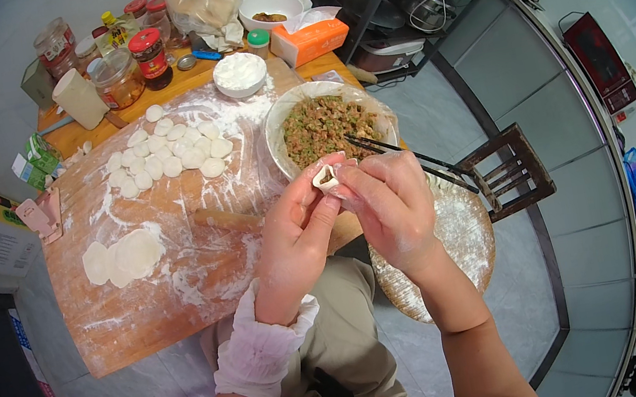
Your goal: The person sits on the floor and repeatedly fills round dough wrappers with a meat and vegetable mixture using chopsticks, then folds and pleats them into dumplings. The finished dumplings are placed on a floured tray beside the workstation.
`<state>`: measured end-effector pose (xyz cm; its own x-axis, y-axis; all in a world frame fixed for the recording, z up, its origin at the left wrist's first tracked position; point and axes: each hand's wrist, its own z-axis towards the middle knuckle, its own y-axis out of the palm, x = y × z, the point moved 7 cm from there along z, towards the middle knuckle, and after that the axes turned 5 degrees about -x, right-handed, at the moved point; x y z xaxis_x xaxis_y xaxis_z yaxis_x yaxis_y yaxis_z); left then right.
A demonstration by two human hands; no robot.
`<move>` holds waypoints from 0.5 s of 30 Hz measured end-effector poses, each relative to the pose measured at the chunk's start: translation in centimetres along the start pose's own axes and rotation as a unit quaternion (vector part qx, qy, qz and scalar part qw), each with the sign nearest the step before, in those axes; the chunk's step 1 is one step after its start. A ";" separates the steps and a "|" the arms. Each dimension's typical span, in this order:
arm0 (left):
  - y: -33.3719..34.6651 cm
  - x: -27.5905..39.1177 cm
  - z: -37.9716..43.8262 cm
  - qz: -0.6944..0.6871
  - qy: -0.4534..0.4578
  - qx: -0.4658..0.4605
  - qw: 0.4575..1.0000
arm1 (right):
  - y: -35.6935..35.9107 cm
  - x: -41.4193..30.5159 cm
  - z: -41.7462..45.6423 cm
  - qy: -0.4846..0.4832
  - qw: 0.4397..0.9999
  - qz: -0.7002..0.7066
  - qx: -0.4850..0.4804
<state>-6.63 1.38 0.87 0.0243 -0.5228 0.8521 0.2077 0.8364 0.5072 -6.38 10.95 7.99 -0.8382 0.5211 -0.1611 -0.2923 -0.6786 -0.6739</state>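
Note:
Between the fingers of both hands is a partly folded dumpling [325, 178], its wrapper gaping on top with filling showing inside. My left hand [299, 220] grips its left side, and my right hand [395, 201] pinches the right edge. Just beyond them stands a plastic-lined bowl [274, 118] of minced filling [324, 128]. Black chopsticks [412, 159] rest in the bowl and stick out over its right rim, passing behind my right hand. A rolling pin [227, 220] lies on the floured wooden board [124, 319], its right part hidden by my left hand.
Several small dough pieces [168, 151] and flat wrappers [132, 258] lie on the board. A bowl of flour [240, 74] stands at its far edge, near jars [150, 59] and an orange tissue box [309, 39]. At right are a floured round tray [466, 237] and a wooden chair [515, 172].

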 end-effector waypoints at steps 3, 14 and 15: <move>0.2 0.1 0.0 -0.008 0.006 -0.003 1.000 | 0.1 -0.3 -0.4 -0.026 1.000 -0.011 0.009; -0.3 -0.4 -0.1 -0.006 0.007 0.010 1.000 | -0.2 0.0 0.4 0.027 1.000 0.008 0.008; -0.1 -0.2 0.0 0.002 0.010 0.005 1.000 | -0.2 -0.1 0.4 0.024 1.000 0.004 0.007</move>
<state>-6.63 1.38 0.58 0.0445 -0.5218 0.8519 0.1981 0.8404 0.5044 -6.42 10.90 8.43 -0.8180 0.5392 -0.2006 -0.2922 -0.6897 -0.6625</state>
